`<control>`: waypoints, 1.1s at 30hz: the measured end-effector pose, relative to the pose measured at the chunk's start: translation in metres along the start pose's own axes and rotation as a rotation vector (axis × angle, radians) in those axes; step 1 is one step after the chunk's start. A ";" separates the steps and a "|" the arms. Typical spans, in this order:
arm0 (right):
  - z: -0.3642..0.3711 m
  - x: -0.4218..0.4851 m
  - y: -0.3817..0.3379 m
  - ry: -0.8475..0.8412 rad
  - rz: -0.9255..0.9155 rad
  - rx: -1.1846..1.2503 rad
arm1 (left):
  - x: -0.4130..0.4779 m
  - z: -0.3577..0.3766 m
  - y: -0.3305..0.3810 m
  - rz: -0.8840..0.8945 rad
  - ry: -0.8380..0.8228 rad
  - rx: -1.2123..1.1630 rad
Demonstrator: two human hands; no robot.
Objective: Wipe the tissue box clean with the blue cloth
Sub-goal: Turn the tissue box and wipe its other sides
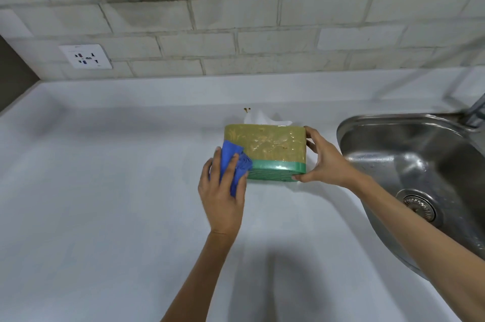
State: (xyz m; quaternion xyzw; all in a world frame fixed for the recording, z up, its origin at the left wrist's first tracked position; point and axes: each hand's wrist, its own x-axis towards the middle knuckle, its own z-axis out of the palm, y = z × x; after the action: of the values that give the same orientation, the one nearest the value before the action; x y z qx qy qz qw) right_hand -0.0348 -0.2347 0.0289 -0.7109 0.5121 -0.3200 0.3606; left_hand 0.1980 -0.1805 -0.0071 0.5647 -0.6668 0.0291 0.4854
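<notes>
The tissue box (pixel 273 145) is tipped on the white counter, its yellow-green side facing me with a green band along the bottom. That side looks smeared and glossy. A white tissue (pixel 258 118) sticks out behind its top edge. My right hand (pixel 324 161) grips the box's right end. My left hand (pixel 223 193) holds the bunched blue cloth (pixel 235 164) pressed against the box's lower left corner.
A steel sink (pixel 414 164) lies just right of the box, with a tap at the far right edge. Small brown spots (pixel 247 110) mark the counter behind the box. A wall socket (pixel 85 57) sits on the tiled wall at the left.
</notes>
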 end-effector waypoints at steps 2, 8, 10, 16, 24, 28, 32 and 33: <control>0.002 -0.002 -0.001 0.006 -0.004 -0.002 | 0.003 0.001 0.009 -0.171 -0.005 -0.114; 0.001 -0.007 -0.001 0.018 -0.024 -0.046 | -0.010 -0.001 0.004 0.042 -0.053 -0.089; 0.002 -0.010 -0.002 0.016 -0.023 -0.048 | -0.014 -0.006 0.002 -0.088 -0.053 -0.179; 0.006 -0.011 0.000 0.042 -0.031 -0.049 | 0.019 -0.005 0.011 -0.318 -0.053 -0.387; 0.005 -0.009 0.003 0.030 -0.037 -0.059 | 0.045 -0.005 0.012 -0.277 -0.018 -0.387; 0.003 -0.007 0.004 0.012 -0.047 -0.066 | 0.018 -0.013 0.002 0.092 -0.161 -0.097; 0.002 -0.007 0.005 -0.002 -0.050 -0.080 | 0.015 -0.026 -0.009 -0.084 -0.144 -0.215; 0.002 -0.007 0.005 -0.007 -0.051 -0.081 | 0.024 -0.024 -0.007 -0.120 -0.137 -0.216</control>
State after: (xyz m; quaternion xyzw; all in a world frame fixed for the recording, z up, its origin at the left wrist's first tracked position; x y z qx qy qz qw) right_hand -0.0377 -0.2283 0.0234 -0.7389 0.5049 -0.3056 0.3252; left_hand 0.2212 -0.1862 0.0188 0.5488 -0.6626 -0.1107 0.4975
